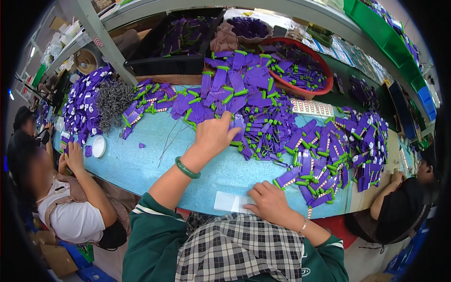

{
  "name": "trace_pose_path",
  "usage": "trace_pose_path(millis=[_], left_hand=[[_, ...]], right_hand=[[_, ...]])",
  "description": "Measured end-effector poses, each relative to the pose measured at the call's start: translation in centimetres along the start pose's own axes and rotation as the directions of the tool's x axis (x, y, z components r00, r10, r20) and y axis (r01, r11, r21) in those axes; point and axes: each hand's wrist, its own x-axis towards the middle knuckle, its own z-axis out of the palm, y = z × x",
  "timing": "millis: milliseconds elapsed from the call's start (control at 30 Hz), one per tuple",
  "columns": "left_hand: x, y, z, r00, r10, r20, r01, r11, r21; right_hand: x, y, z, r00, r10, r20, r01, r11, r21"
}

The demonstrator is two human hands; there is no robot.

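Note:
My left hand [212, 137], with a green bangle on its wrist, reaches into a heap of flat purple pieces with green ends [235, 80]. Its index finger and thumb are apart, and a purple piece lies beside them. The other fingers are partly hidden, and I make out nothing held. Close to the table's front edge rests my right hand [270, 203], fingers loosely bent and spread on the surface. Its thumb touches a small white sheet [226, 201]. To its right spreads a pile of purple strips with green ends and striped labels [322, 171].
A red basin [331, 77] of purple parts and a black crate [176, 63] stand behind. At left are grey wire parts [114, 104], white-and-purple pieces [87, 101] and a white cup [98, 146]. Co-workers sit left [77, 207] and right [399, 207]. A shelf crosses above.

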Motion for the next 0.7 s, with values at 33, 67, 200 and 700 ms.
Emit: trace_pose_path(millis=[33, 67, 200, 700], left_hand=[[-0.7, -0.1, -0.6, 0.999, 0.020, -0.041, -0.022, 0.998, -0.054], [-1.5, -0.1, -1.1, 0.996, 0.036, -0.083, -0.045, 0.993, -0.107], [-6.7, 1.7, -4.6, 0.904, 0.086, -0.419, -0.263, 0.885, -0.385], [-15.0, 0.0, 0.2, 0.951, -0.203, 0.234, 0.254, 0.077, -0.964]], right_hand=[[0.3, -0.2, 0.6, 1.000, 0.005, -0.016, -0.005, 1.000, 0.009], [0.6, -0.4, 1.0, 0.999, 0.009, -0.032, -0.009, 1.000, 0.019], [1.0, 0.0, 2.6, 0.999, -0.005, -0.048, 0.007, 0.999, 0.038], [-1.1, 0.0, 0.2, 0.979, -0.186, 0.084, 0.189, 0.982, -0.028]])
